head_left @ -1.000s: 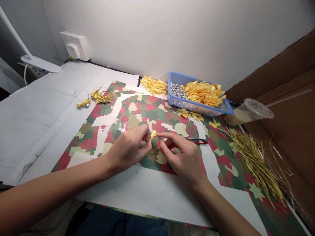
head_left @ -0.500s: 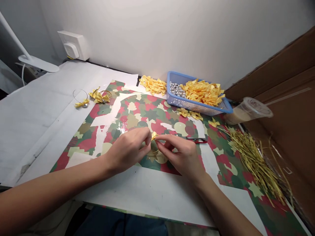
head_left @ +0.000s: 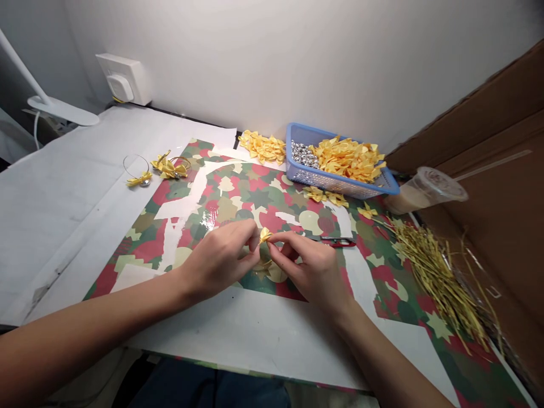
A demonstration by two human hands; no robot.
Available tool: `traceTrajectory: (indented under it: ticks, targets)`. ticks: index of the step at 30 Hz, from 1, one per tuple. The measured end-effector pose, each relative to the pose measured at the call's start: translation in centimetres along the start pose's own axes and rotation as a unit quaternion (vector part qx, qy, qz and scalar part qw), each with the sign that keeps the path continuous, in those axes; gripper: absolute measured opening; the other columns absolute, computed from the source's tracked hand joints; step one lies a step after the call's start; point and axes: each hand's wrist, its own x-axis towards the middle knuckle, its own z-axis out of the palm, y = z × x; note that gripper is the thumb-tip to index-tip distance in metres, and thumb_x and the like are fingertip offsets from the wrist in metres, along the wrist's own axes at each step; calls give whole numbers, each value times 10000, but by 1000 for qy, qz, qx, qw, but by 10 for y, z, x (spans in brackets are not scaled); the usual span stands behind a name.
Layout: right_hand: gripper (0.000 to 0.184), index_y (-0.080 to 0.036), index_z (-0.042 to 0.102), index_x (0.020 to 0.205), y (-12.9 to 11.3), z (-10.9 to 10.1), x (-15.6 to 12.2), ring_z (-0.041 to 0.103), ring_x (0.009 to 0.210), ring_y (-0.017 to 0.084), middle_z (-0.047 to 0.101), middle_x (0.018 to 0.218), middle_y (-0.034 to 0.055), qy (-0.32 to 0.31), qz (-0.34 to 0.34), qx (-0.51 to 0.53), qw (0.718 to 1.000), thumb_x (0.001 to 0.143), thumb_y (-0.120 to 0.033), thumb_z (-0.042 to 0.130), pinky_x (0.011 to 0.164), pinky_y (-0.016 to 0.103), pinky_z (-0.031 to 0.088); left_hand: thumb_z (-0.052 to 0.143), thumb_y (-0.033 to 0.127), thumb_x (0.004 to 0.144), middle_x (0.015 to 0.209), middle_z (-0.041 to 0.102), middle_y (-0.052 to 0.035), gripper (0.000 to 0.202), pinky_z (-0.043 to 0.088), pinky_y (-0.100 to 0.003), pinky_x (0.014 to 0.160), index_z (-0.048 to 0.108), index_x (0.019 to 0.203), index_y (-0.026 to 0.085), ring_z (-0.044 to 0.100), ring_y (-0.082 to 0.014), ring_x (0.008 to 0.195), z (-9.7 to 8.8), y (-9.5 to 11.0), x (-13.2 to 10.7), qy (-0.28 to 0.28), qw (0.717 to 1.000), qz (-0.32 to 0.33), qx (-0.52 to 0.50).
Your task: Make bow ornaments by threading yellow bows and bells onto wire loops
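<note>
Between my two hands is a small yellow ribbon bow point(head_left: 264, 234), held over the patterned sheet. My left hand point(head_left: 223, 252) pinches its left side, with the fingertips partly hidden behind the knuckles. From the other side, the thumb and forefinger of my right hand point(head_left: 304, 263) close on the bow's edge. A thin tie or wire loop point(head_left: 266, 262) shows just beneath the fingers; how it joins the bow cannot be made out. Past my right hand lies a cutting tool with red handles point(head_left: 338, 242), probably small scissors.
A blue basket point(head_left: 340, 185) holds yellow bows and silver bells, with a pile of bows point(head_left: 262, 146) beside it. Finished-looking bows with wire loops point(head_left: 170, 168) lie left. At right are a bundle of yellow-green ties point(head_left: 440, 277) and a tilted plastic cup point(head_left: 429, 190).
The view has shifted slightly. Both hands keep their pinch on the bow, which shows a little more between the fingers; otherwise they have hardly moved.
</note>
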Motion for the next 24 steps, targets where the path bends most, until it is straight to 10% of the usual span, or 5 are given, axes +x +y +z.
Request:
traceTrajectory:
  ticks: [24]
  targets:
    - [64, -195, 587, 801, -6, 5, -3, 551, 521, 99, 597, 730, 3, 7, 62, 30, 998, 836, -143, 577, 504, 216, 462, 481, 74, 773, 612, 500, 52, 209, 416, -193, 481, 351, 688, 213, 533, -93, 534, -1, 0, 0, 17, 1000, -14, -1]
